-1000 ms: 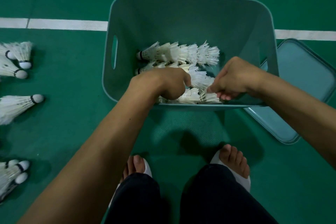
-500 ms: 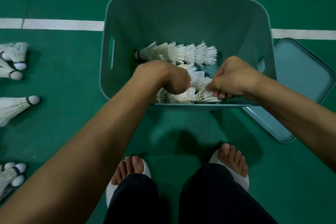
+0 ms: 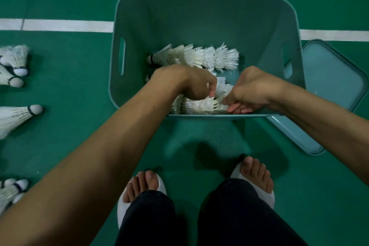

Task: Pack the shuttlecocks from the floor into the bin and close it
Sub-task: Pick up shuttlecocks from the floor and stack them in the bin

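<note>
Looking down, head view: a person stands on a green court floor (image 3: 75,86) w/ both bare arms reaching into an open teal bin (image 3: 199,16). The bin sits just ahead of the feet, and a white line (image 3: 60,25) runs across the floor behind it. On the bin's bottom is a far row (image 3: 199,58) of white feather shuttles nested end to end, cork at left. A near stack (image 3: 199,106) lies along the near wall. The left grip (image 3: 189,84) is curled down over the near stack, thumb tip on the feathers; its other fingers are hidden under the hand. The right grip (image 3: 253,90) is curled too, fingertips pinching the feathers at the stack's right end. The grips are close together but apart. The lid (image 3: 329,86) lies flat on the floor just right of the bin, partly behind it. Loose shuttles (image 3: 18,115) lie on the floor at the left edge, well apart from the bin, corks pointing right. At the bottom of the frame are dark trousers (image 3: 239,215) & toes in white slippers (image 3: 122,209).
</note>
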Demonstrator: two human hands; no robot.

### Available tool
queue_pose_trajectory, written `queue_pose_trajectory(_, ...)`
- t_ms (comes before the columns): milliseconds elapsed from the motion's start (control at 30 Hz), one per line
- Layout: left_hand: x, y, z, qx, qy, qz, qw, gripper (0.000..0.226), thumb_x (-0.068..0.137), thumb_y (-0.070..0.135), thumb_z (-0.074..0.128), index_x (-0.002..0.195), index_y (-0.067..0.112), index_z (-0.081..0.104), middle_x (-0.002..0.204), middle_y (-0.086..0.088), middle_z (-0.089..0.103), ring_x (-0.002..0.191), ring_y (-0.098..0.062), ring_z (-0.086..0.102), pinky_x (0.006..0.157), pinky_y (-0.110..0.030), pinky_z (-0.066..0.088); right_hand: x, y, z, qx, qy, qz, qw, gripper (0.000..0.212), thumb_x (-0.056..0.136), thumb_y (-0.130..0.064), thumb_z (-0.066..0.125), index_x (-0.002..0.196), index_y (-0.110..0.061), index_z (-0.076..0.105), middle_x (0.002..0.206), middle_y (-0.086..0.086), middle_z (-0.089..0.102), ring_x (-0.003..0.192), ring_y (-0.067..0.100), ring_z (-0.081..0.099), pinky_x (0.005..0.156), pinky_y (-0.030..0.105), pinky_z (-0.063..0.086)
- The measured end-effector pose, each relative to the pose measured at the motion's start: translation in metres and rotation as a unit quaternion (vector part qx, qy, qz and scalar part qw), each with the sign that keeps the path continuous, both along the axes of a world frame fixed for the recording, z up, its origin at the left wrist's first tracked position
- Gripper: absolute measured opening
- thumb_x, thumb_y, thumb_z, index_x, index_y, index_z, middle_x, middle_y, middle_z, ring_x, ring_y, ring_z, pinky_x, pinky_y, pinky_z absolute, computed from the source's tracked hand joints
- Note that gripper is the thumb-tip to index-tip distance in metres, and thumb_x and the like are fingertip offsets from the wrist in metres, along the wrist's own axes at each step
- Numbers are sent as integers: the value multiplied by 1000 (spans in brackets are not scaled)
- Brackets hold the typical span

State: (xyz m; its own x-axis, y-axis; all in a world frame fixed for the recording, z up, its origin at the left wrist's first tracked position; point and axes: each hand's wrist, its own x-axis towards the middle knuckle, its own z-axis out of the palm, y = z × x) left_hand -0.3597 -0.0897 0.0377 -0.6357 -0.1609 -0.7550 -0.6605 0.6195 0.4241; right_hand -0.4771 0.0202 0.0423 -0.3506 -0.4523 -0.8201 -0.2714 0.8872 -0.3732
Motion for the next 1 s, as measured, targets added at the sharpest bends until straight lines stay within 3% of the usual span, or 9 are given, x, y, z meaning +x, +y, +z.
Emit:
queue_pose_trajectory(133,3,3,1,12,-5,-1,1000,37,96,-4,38,108,18,64,114,0,55,108,-21,52,82,-32,40,-1,-3,1,27,50,99,993,31,84,-14,82,60,-5,64,40,2,53,28,12,38,33,14,31)
queue_pose_trajectory(267,3,4,5,11,-26,-15,999,40,96,-5,34,120,16,59,99,4,50,95,-17,48,67,-28,36,4,-10,2,52,129,211,967,24,75,-15,85,65,-6,65,53,6,57,42,20,47,44,20,37)
queue_pose_trajectory(400,3,3,6,0,-29,-5,1000,50,95,-3,34,136,19,52,127,0,49,120,-22,49,92,-33,41,3,-13,1,58,199,300,931,20,68,-27,86,66,-10,75,62,4,70,56,19,60,53,24,46)
queue_pose_trajectory(533,5,1,5,-4,-43,2,999,56,97,3,37,146,29,46,150,-1,47,134,-24,47,110,-40,40,0,-11,1,25,252,306,918,52,69,-58,86,65,-13,60,59,1,62,59,17,58,56,29,44)
queue_pose_trajectory(600,6,0,2,-4,-48,8,999,57,96,3,37,144,33,48,151,-1,47,134,-25,47,114,-45,38,-3,-10,3,20,246,276,929,60,84,-67,68,68,-11,56,61,6,60,59,21,60,52,28,39)
queue_pose_trajectory(667,6,0,1,-2,-52,14,999,58,96,3,36,143,34,49,154,-2,44,139,-25,44,117,-47,36,-8,-12,5,22,228,248,941,58,98,-59,54,70,-8,56,62,9,61,58,22,63,51,27,39)
queue_pose_trajectory(800,5,0,-1,-11,-40,21,999,54,102,5,36,145,35,49,160,-2,38,144,-25,39,119,-47,33,-18,-14,1,-6,173,191,966,41,97,-46,62,80,-8,62,75,13,68,60,24,66,61,28,51)
queue_pose_trajectory(900,7,-2,-2,-12,-33,22,999,54,103,6,36,147,36,49,162,-2,36,147,-26,36,121,-49,30,-22,-17,2,-71,177,149,970,30,97,-35,65,100,-7,76,97,13,75,83,27,69,72,30,49)
queue_pose_trajectory(1000,8,-2,-1,-10,-34,22,999,55,103,6,35,148,36,48,163,-3,35,148,-26,35,121,-48,29,-23,-18,8,-75,202,155,964,22,96,-21,61,111,-17,78,116,10,73,99,27,65,83,28,46)
